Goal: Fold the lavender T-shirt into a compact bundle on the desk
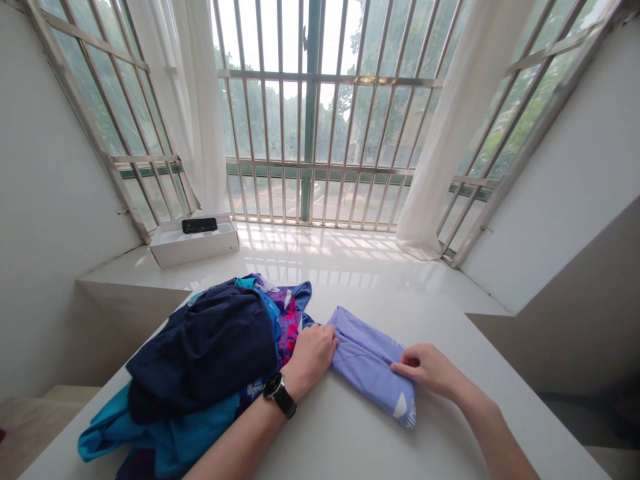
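Pressing in from both sides, the person's two hands work on a lavender folded shirt (369,363), which lies on the white tabletop (350,443) as a narrow, slightly slanted band just right of a heaped clothes pile (235,360). Step in hand, judged from the pictures: folding, with the shirt already reduced to a neat strip and held at its long edges. The hold calls for keeping the layers flat and aligned, with no slack at either side.

Grip, left hand (310,360): fingers closed up side by side, knuckles raised slightly, fingertips touching the shirt's left edge; not clearly pinching anything, more of a flat press. A black wristwatch (279,395) sits on that wrist.

Grip, right hand (425,370): fingers curled on the shirt's right edge, tips on the cloth; can't tell if the thumb pinches a layer underneath.

Pile holds a navy garment (200,350) on top of a teal garment (155,427), with a patterned pink-and-purple piece (289,327) showing between. Beyond the tabletop, a white box (195,245) holding a black device (199,225) sits on a glossy window sill (320,250) under a barred window (320,127).
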A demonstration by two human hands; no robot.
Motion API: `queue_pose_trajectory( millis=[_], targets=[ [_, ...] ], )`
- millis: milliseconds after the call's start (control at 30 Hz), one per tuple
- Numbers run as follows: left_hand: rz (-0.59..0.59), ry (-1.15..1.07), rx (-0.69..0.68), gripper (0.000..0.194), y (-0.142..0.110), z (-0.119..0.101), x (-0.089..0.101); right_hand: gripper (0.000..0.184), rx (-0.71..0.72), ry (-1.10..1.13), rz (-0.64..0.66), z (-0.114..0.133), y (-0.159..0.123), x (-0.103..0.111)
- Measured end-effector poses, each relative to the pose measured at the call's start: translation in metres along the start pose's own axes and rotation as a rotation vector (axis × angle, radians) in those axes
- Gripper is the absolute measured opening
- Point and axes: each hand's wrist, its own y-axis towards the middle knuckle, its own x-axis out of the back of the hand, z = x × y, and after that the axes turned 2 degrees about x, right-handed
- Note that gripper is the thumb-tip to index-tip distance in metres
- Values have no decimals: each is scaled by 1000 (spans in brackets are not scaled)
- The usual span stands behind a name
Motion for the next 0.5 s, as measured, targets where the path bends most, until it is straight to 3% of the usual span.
queue_pose_trajectory(
  millis=[233, 500],
  targets=[
    [-260, -93, -81, 17, 0, -5, -2, 44, -2, -6, 88, 6, -2, -1],
    [-238, -129, -301, 15, -6, -8, 0, 43, 12, -9, 76, 1, 0, -3]
  ],
)
